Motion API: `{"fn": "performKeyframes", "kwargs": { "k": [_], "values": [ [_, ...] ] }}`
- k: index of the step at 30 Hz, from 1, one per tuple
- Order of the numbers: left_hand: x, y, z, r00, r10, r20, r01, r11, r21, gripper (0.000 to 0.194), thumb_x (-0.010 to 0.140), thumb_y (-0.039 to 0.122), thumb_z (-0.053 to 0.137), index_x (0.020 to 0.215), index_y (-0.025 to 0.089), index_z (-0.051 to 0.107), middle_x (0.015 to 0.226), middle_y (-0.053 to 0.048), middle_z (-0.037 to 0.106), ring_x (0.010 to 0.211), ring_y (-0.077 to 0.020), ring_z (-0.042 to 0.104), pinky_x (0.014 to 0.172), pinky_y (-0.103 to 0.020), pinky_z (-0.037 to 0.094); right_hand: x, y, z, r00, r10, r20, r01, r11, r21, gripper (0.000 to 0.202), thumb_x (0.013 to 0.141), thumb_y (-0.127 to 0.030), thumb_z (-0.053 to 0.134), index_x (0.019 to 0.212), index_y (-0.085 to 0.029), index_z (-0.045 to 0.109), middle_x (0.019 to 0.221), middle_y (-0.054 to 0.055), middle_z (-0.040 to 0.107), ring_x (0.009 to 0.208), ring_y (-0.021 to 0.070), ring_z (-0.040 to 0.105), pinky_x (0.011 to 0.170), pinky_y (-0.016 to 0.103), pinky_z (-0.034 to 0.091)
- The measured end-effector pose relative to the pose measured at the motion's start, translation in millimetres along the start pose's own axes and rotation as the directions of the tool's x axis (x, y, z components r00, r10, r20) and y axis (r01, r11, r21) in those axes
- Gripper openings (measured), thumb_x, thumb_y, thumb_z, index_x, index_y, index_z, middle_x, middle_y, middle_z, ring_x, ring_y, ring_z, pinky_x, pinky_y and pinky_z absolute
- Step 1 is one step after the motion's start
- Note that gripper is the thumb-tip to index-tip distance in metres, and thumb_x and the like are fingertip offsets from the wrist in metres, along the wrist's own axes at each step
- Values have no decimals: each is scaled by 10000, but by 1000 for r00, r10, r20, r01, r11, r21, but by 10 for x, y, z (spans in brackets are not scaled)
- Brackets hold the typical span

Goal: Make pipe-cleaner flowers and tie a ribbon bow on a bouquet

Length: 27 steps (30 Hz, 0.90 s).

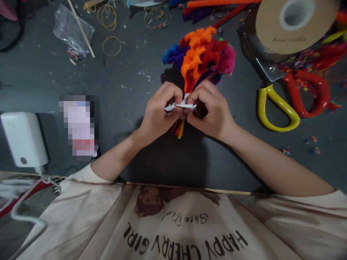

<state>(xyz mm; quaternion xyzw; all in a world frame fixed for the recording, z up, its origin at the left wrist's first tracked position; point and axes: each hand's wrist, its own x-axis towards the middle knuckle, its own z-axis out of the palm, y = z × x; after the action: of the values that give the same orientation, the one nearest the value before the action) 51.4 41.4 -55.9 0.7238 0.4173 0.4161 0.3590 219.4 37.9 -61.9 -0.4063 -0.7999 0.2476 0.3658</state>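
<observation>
A small bouquet of fuzzy flowers (199, 54) in orange, red, blue, purple and magenta lies on the dark table, its bundled stem ends (179, 129) pointing toward me. White ribbon (185, 105) wraps around the stems below the blooms. My left hand (162, 110) pinches the ribbon from the left, thumb and fingers pressed together. From the right, my right hand (210, 108) grips the ribbon the same way, its fingertips almost meeting the left ones. Both hands partly hide the stems and the ribbon's middle.
Scissors (271, 68) with yellow and red handles lie at right below a ribbon spool (296, 32). A phone (80, 126) and white power bank (24, 139) are at left. Rubber bands (112, 46), a plastic bag (73, 29) and a stick (81, 28) lie upper left.
</observation>
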Motion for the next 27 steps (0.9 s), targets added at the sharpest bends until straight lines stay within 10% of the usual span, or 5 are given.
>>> {"fn": "performKeyframes", "kwargs": {
  "k": [10,18,27],
  "values": [
    [-10,55,-24,988,126,92,-129,991,23,166,739,73,570,770,215,491,824,-18,523,774,-111,529,635,-255,450,6,-32,-7,985,7,-175,-20,997,-73,200,723,-103,557,709,-233,405,707,-15,484,608,112,489,507,256,431],
    [-13,7,-18,983,149,-107,-144,988,54,194,820,172,580,709,213,427,715,7,470,675,-89,430,562,-291,351,1,-85,-58,996,-38,-78,44,996,77,45,843,-258,513,839,-231,549,777,17,574,662,117,534,576,274,464],
    [-8,16,-15,991,108,-78,-101,991,89,283,835,220,584,630,209,390,715,-8,473,717,-106,480,604,-307,422,-4,-84,-48,993,112,-28,-103,968,230,209,908,-336,484,781,-201,581,663,-22,572,566,71,506,526,224,402]
  ]
}}
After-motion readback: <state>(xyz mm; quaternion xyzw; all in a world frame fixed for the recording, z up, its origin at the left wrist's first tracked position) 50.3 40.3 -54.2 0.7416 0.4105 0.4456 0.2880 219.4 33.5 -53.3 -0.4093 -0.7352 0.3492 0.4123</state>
